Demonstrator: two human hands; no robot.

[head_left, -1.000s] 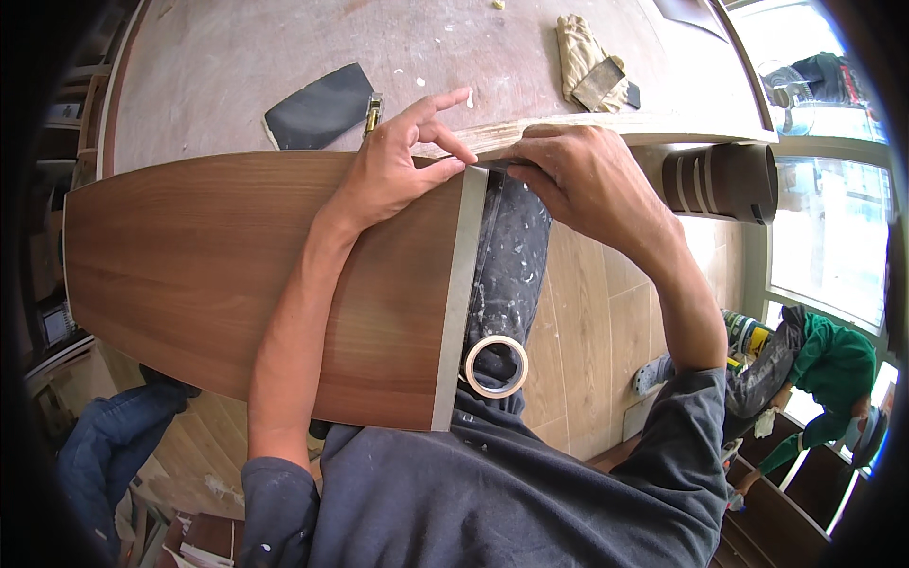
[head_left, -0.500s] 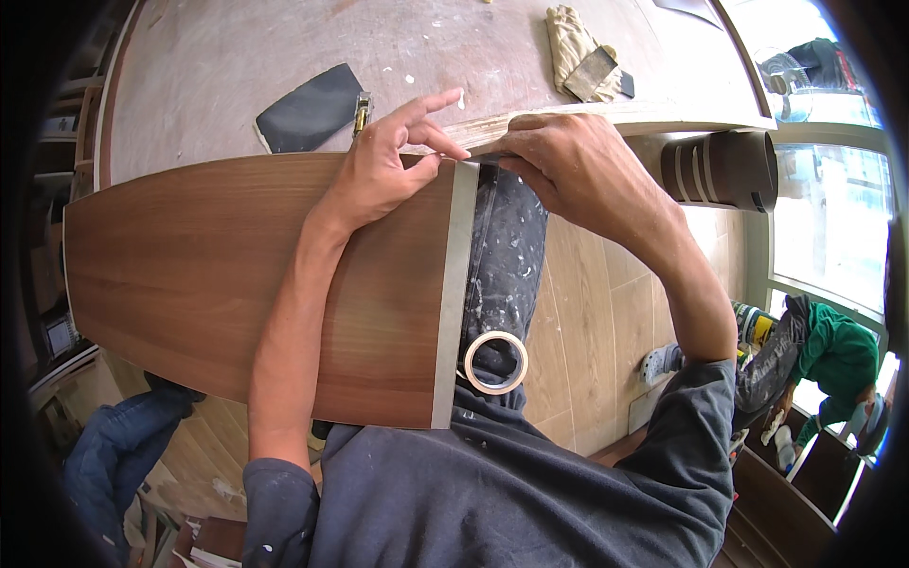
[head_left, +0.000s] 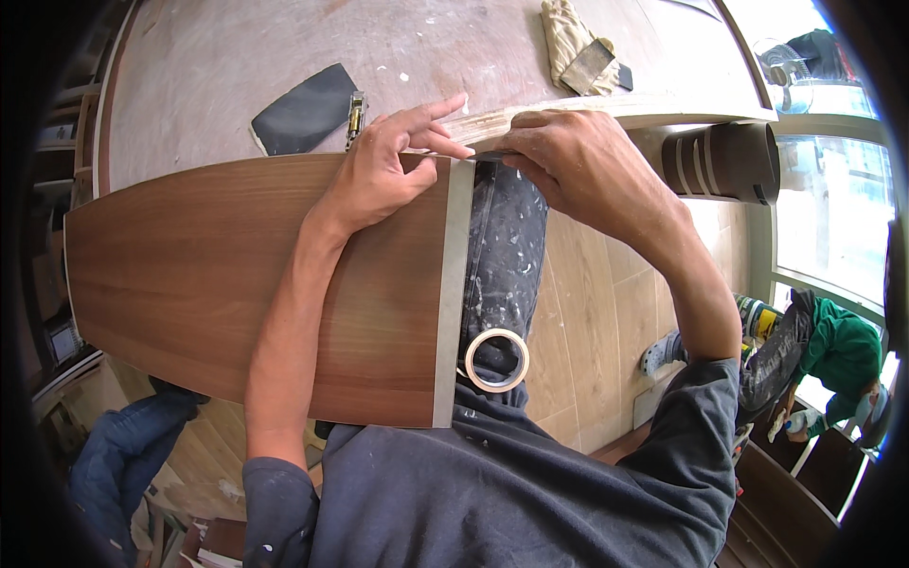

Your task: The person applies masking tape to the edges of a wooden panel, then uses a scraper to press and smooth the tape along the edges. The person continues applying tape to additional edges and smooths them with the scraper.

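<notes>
A brown wood-grain panel [head_left: 199, 256] lies across my lap, with a pale grey tape strip [head_left: 449, 303] along its right edge. My left hand [head_left: 383, 170] rests at the far right corner of the panel, fingers apart, one fingertip touching the corner by the strip. Just right of that corner, my right hand [head_left: 573, 161] is closed in a pinch. A thin dark piece [head_left: 490, 154] sticks out from its fingers against the corner; most of it is hidden, and its kind is unclear. A roll of masking tape [head_left: 496, 361] sits on my thigh.
Ahead stands a worktable [head_left: 208, 57] bearing dark sandpaper [head_left: 303, 109], a small metal tool [head_left: 356, 118] and a beige glove [head_left: 563, 43]. A curled dark sheet [head_left: 720, 163] is at the right. One person in green [head_left: 838, 350] bends nearby; another's jeans [head_left: 128, 459] show lower left.
My hands stay at the panel's corner, with only slight shifts of the fingers. At the right, the person in green has moved an arm a little.
</notes>
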